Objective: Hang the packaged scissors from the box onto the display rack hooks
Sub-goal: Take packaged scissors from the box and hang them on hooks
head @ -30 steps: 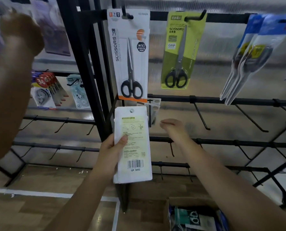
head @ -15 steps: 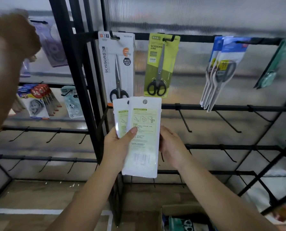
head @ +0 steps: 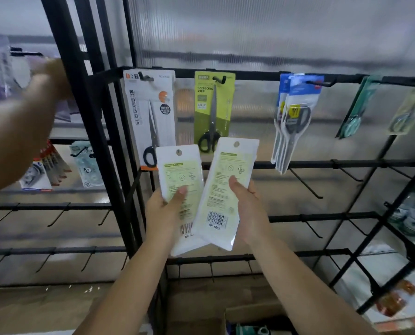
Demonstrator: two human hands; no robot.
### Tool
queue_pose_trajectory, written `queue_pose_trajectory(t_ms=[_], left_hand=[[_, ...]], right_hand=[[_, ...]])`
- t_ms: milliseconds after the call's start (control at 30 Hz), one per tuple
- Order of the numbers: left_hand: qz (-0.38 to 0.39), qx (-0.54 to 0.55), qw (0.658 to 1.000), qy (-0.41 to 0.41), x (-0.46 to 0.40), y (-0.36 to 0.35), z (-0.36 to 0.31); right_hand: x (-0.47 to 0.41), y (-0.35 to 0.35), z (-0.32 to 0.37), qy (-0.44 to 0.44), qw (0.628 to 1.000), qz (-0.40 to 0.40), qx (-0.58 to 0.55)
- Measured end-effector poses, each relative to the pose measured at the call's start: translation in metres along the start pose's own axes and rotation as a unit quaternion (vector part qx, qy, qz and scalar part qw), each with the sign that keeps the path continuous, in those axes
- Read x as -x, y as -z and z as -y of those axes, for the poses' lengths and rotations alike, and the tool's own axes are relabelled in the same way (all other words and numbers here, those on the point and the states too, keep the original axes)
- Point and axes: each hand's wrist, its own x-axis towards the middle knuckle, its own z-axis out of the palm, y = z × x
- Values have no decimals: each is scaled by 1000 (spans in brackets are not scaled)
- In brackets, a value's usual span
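Note:
I hold two white scissors packs with their printed backs toward me, fanned apart in front of the black display rack (head: 250, 74). My left hand (head: 164, 211) grips the left pack (head: 177, 170) with the thumb across its back. My right hand (head: 248, 209) grips the right pack (head: 228, 189), which overlaps the left one at the bottom. On the top rail hang a white scissors pack (head: 151, 112), a green scissors pack (head: 212, 110) and blue scissors packs (head: 296, 110). The box (head: 250, 320) sits at the bottom edge.
Another person's arm (head: 20, 126) reaches in from the left toward the neighbouring rack. Empty black hooks (head: 305, 182) line the lower rails. Correction tape packs (head: 56, 165) hang on the left rack. More packs (head: 361, 107) hang at the upper right.
My right hand came in and took hold of the second pack, and the two packs have spread apart. The view has tilted upward, so the rack sits lower in frame.

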Motion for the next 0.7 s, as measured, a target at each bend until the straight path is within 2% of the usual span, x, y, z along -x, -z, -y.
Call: queue_pose_trajectory(t_ms=[133,200,333,467,533,700], left_hand=[[20,-14,999,-43,-13,-7,-9],[26,-38,997,-67,-19,-15,-13],[26,-87,994,-63,-31,-39,-20],[25,-105,991,-81,-35,-50,-35],[29,-110,990,-84,-38,-53,-40],[62,-81,993,-63,-43,-55,-49]], right_hand=[[-11,0,24,3,1000,4,2],[-13,-9,34,33,999,9,34],[-18,-33,48,72,989,25,129],[-22,-41,56,93,947,146,270],[-23,-40,59,115,931,175,300],[-23,-50,55,208,917,84,329]])
